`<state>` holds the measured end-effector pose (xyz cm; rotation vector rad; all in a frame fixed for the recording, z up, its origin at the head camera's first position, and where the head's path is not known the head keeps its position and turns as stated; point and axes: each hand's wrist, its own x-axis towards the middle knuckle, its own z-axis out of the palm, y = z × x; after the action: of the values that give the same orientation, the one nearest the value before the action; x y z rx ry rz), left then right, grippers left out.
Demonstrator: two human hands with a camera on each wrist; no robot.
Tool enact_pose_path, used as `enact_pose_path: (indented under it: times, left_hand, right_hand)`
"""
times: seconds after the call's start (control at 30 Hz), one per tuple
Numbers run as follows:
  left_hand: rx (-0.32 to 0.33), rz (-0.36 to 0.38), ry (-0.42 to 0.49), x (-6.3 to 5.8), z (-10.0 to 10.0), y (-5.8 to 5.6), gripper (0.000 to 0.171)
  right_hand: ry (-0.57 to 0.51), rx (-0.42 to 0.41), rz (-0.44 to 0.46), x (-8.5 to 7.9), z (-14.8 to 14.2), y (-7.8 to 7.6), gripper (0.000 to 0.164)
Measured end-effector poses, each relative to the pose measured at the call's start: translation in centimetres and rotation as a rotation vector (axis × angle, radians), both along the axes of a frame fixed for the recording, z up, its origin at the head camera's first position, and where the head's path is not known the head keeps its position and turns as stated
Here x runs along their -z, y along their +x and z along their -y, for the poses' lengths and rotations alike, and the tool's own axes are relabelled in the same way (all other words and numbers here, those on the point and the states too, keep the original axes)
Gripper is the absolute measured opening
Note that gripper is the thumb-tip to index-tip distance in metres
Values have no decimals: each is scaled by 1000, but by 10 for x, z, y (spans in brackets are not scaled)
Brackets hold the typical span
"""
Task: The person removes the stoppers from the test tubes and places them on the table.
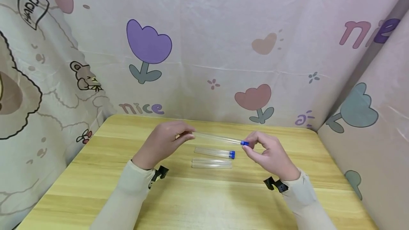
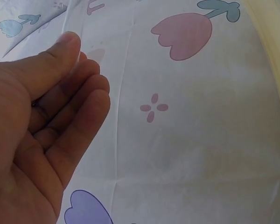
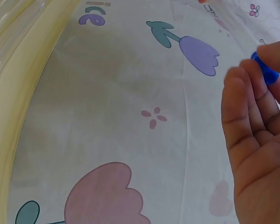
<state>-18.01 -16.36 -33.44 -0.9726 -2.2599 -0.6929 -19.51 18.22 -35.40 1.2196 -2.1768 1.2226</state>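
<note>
Above the far half of the wooden table (image 1: 198, 201), a clear tube (image 1: 218, 138) hangs level or nearly so between 2 bare hands, apart from the tabletop. The left hand (image 1: 164, 143) pinches its plain end between thumb and forefinger, the tips drawn together on it; in the left wrist view the remaining fingers bend loosely beside the thumb. At the opposite end sits a blue cap (image 1: 244, 143), and the right hand (image 1: 270, 153) grips it, thumb against fingers. The right wrist view shows this cap clasped between the thumb and the fingers, the palm turned toward the camera. Whether the cap is fully seated on the tube I cannot tell.

Nearer the person, 2 groups of clear tubes lie flat on the wood, roughly parallel to the held tube. The farther group, the capped tubes (image 1: 212, 151), has blue ends (image 1: 232, 154) pointing toward the right hand. Just beside it, on the near side, lie the uncapped tubes (image 1: 211, 163); they are too transparent to count surely.

Pale sleeves (image 1: 123, 194) cover the forearms, and a black device (image 1: 159, 173) shows at each wrist. Behind the table hangs a light cloth (image 1: 198, 45) printed with a purple tulip (image 1: 148, 45), a red tulip (image 1: 254, 98) and the word "nice" (image 1: 141, 108).
</note>
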Motion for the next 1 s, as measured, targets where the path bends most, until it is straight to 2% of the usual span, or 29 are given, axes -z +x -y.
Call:
enact_pose_path:
  times: [0.13, 0.27, 0.33, 0.43, 0.57, 0.7, 0.87, 1.0]
  left_hand:
    - [-5, 21, -4, 1, -1, -2, 15]
    - [-46, 56, -7, 1, 0, -2, 15]
    - [-82, 95, -23, 1, 1, -3, 15]
    - [-148, 202, -71, 5, 1, -7, 13]
    - [-218, 371, -152, 16, -1, -17, 13]
    - [-250, 491, -202, 31, -5, -28, 13]
    - [-247, 580, -239, 50, -9, -39, 12]
    - [-243, 613, -255, 60, -12, -43, 13]
  right_hand:
    - [-7, 62, -41, -1, -2, 0, 30]
    - [-26, 145, -103, -1, -4, -2, 34]
    - [-42, 191, -124, -1, -5, -4, 37]
    - [-54, 238, -135, -2, -6, -6, 37]
    - [-42, 258, -142, -3, -6, -9, 32]
    - [-19, 266, -136, -4, -6, -9, 28]
    - [12, 272, -129, -5, -7, -9, 26]
    - [24, 262, -130, -6, -8, -8, 25]
